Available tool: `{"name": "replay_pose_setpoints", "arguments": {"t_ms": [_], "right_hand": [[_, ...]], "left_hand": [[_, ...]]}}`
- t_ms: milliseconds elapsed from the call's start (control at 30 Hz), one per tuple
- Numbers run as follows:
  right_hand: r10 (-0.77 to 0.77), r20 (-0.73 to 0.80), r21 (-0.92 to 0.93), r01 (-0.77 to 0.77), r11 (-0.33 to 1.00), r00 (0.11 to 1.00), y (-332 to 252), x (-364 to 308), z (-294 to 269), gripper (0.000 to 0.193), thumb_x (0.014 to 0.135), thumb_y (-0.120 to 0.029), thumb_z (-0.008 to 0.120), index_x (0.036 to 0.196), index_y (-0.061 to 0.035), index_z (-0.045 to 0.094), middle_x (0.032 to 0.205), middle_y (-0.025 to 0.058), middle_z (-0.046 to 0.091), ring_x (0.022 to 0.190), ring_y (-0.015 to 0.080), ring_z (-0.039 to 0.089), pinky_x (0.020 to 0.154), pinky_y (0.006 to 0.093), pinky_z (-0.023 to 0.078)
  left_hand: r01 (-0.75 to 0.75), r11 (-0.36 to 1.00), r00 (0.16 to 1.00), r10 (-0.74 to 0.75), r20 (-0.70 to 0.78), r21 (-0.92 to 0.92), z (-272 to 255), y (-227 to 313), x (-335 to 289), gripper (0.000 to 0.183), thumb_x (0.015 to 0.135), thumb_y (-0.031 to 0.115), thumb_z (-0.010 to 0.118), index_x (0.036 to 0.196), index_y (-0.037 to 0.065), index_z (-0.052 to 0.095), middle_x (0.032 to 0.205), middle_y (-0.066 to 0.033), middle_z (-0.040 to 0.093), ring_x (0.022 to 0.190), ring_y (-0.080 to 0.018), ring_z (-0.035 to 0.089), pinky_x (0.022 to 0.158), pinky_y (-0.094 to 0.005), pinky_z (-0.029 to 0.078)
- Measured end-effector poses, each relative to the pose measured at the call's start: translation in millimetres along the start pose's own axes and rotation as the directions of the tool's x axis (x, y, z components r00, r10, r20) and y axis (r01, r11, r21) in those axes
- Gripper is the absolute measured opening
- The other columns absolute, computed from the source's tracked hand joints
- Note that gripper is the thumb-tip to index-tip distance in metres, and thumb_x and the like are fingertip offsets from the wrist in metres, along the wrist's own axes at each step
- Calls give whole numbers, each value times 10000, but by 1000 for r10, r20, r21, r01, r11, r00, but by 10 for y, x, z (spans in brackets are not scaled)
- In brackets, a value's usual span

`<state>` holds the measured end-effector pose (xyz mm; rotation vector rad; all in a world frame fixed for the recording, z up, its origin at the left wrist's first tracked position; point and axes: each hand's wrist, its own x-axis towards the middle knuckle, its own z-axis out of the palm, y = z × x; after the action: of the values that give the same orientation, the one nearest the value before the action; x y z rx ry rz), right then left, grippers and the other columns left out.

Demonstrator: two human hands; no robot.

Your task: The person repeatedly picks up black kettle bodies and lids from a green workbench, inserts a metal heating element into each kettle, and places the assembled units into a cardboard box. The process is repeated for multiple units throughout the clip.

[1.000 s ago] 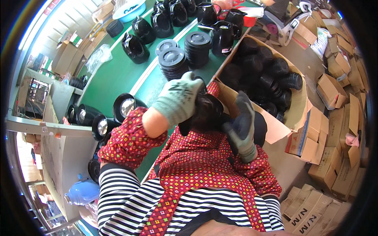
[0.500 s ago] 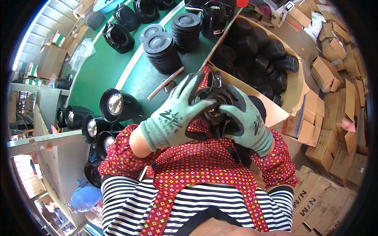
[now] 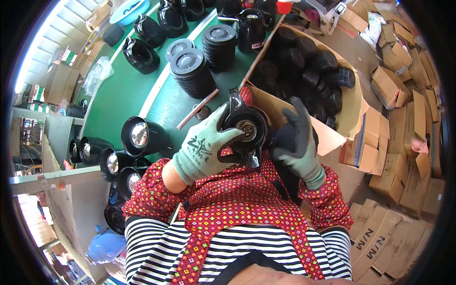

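My left hand (image 3: 209,140), in a green and grey work glove, grips a glossy black jug body (image 3: 259,130) in front of my apron. The jug's round opening faces up, and a metallic round centre shows inside it. Its handle points away from me. To the right of the jug, my right hand (image 3: 300,147), gloved alike, is raised with fingers apart and nothing visible in it. Just beyond the left hand, a metal T-shaped bar tool (image 3: 198,110) stands on the green bench (image 3: 159,111).
Stacked black round lids (image 3: 191,73) stand on the bench, with glossy black jugs (image 3: 140,55) behind. Several black vessels with shiny insides (image 3: 145,135) sit at the left. A large carton (image 3: 354,121) of black round parts is at the right, with cardboard boxes (image 3: 392,173) beyond.
My right hand has come off the jug body and moved right, its fingers opening. The left hand keeps hold of the jug, which has shifted slightly left, uncovering its opening.
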<state>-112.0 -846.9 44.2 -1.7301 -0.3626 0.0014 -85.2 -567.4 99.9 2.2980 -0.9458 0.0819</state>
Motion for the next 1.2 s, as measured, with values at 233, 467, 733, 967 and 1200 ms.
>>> {"name": "replay_pose_setpoints", "arguments": {"t_ms": [233,467,733,967,1200], "right_hand": [[432,55,864,-260,432,900,470,-178,243,651,1126,-541,418,1545,-49,493,1466,149,604,1326,261,612,1139,409,499],[69,-379,-250,-174,953,923,536,91,-808,350,870,-146,811,1176,0,727,1092,142,686,1022,278,697,943,414,551],[100,47,-916,3,402,994,531,258,308,522,907,-549,738,1066,-56,680,1065,167,625,998,344,633,813,514,520],[-27,78,-532,64,845,997,105,235,-180,242,923,-142,729,1144,-46,701,961,177,732,864,355,718,766,436,562],[-224,271,-293,302,907,936,124,820,-555,400,859,-118,783,1255,-83,744,1125,150,742,1061,333,710,912,463,561]], "left_hand": [[115,924,954,-205,-218,-365,466,280,-224,667,760,37,918,1373,24,658,1450,-242,605,1302,-364,661,1052,-412,558],[440,640,822,-569,-4,-630,741,-436,-863,704,895,-19,730,1551,43,482,1390,-170,656,1255,-249,664,1057,-386,534],[754,601,643,-757,-114,265,907,-1988,-897,939,843,177,812,1662,200,352,1528,-261,512,1330,-473,559,1108,-497,479],[773,460,570,-806,159,-436,666,-1404,-391,609,942,50,740,1529,105,590,998,-71,702,666,-89,607,574,-257,498],[488,778,865,-491,101,-395,245,-577,522,582,915,-13,727,1484,18,610,1342,-119,625,849,-155,630,704,-273,492]]}}
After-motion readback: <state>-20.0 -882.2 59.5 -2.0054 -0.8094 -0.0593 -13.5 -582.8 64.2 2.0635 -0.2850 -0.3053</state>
